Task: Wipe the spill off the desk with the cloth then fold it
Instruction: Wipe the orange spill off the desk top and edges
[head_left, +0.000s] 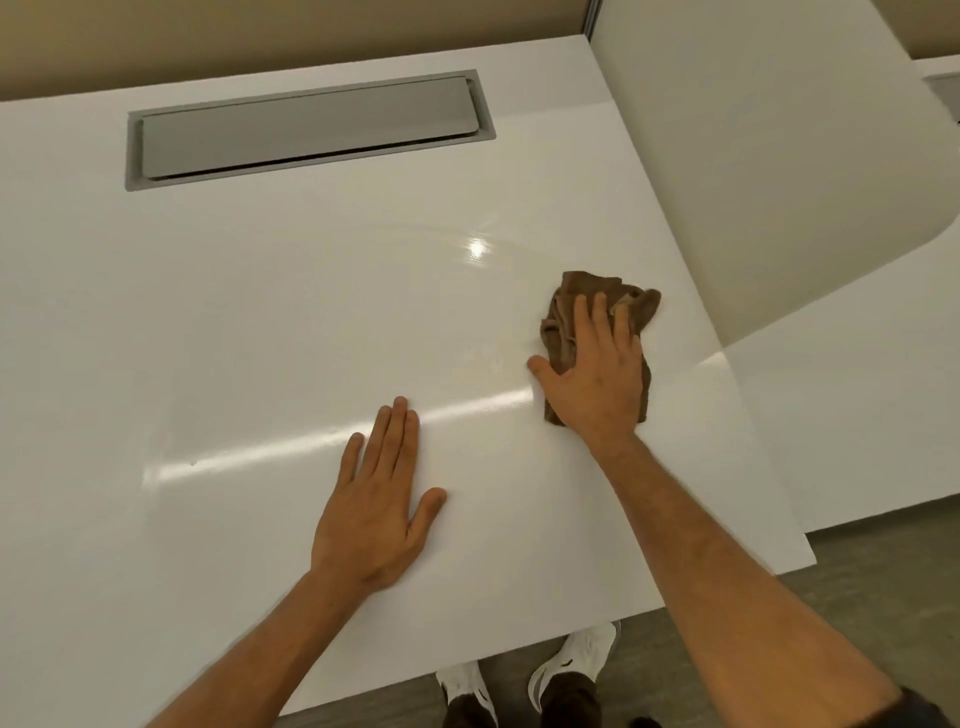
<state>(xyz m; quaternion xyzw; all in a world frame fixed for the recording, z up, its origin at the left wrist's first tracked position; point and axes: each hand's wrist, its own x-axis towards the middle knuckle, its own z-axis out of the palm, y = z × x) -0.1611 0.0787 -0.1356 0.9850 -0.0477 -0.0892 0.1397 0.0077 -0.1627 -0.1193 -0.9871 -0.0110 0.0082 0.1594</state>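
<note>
A crumpled brown cloth (571, 299) lies on the glossy white desk (260, 322), right of its middle. My right hand (597, 374) presses flat on top of the cloth, fingers spread, covering most of it. My left hand (376, 499) rests palm down on the bare desk, nearer the front edge, fingers together and holding nothing. A faint wet smear (483, 358) shows on the surface just left of the cloth. Curved wipe streaks arc above it near a light reflection (475, 248).
A grey recessed cable flap (306, 130) sits in the desk's far part. A white partition panel (779, 182) rises along the right side. The desk's front edge runs diagonally, with grey floor and my white shoes (571, 660) below it.
</note>
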